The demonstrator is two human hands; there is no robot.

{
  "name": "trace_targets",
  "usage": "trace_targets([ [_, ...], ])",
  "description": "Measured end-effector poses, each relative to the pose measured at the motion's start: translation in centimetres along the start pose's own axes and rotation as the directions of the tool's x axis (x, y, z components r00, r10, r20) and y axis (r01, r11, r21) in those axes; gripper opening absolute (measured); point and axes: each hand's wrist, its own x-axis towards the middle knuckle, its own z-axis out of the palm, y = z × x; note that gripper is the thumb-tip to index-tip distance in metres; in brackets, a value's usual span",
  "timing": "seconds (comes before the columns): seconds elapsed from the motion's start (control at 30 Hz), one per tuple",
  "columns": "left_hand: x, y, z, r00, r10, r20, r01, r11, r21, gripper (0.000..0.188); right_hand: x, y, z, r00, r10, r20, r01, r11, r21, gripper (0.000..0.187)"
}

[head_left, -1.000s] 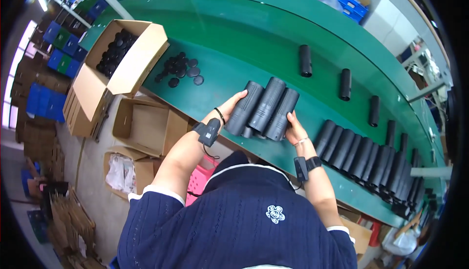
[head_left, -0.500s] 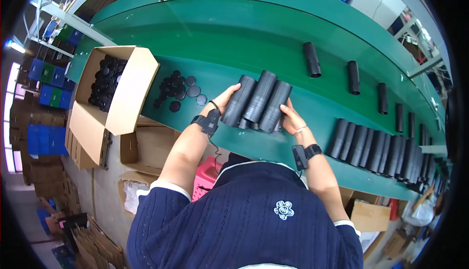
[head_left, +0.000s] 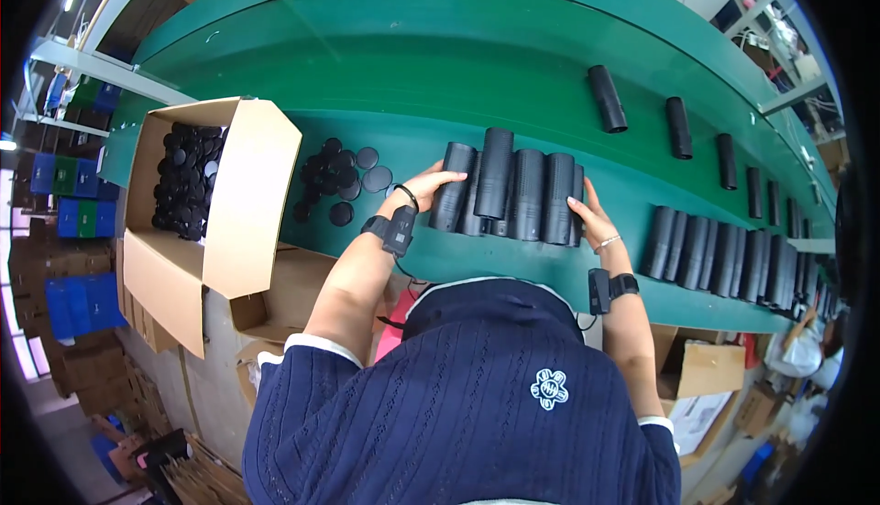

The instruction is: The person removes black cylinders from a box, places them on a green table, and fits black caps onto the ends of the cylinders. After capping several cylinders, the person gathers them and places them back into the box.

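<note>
Between my two hands is a bunch of black cylindrical tubes (head_left: 526, 195) with textured sides, at the near edge of the green work surface (head_left: 403, 129). One tube (head_left: 495, 173) rests on top of the others and reaches a little farther away. My left hand (head_left: 423, 186) presses against the leftmost tube (head_left: 452, 188), thumb across its upper part, its other fingers partly hidden. At the bunch's right side, my right hand (head_left: 594, 218) grips the outer tube, with the thumb on its front. Black round discs (head_left: 332, 173) lie loose left of my left hand.
An open cardboard box (head_left: 252, 198) of black discs stands at the left. To the right, a long row of upright-looking tubes (head_left: 701, 250) lines the near edge. Single tubes (head_left: 607, 99) lie spaced along the green strip beyond. A dark band and device sit on each wrist.
My hands have moved farther apart. The tubes between them, slanted and tightly bunched before, now sit straighter and spread into a wider group. The whole view has shifted slightly.
</note>
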Motion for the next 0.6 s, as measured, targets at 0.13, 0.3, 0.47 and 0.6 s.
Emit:
trace_targets([
  [0.13, 0.7, -0.7, -1.1, 0.988, 0.14, -0.061, -0.133, 0.986, 0.105, 0.075, 0.1, 0.6, -1.5, 0.988, -0.005, -0.155, -0.027, 0.978, -0.205, 0.092],
  [0.3, -0.7, -0.7, 0.4, 0.883, 0.453, -0.119, -0.421, 0.879, 0.223, 0.076, 0.9, 2.1, -3.0, 0.974, -0.102, -0.203, 0.045, 0.962, -0.269, 0.081],
  [0.47, -3.2, -1.3, 0.3, 0.778, 0.626, 0.039, -0.603, 0.728, 0.326, 0.078, 1.5, 3.2, -3.1, 0.957, -0.164, -0.241, 0.152, 0.986, -0.067, 0.074],
  [0.6, -5.1, -2.1, -0.3, 0.804, 0.594, 0.03, -0.541, 0.709, 0.453, 0.079, 1.2, 3.5, -3.7, 0.975, -0.092, -0.201, 0.107, 0.992, 0.061, 0.065],
])
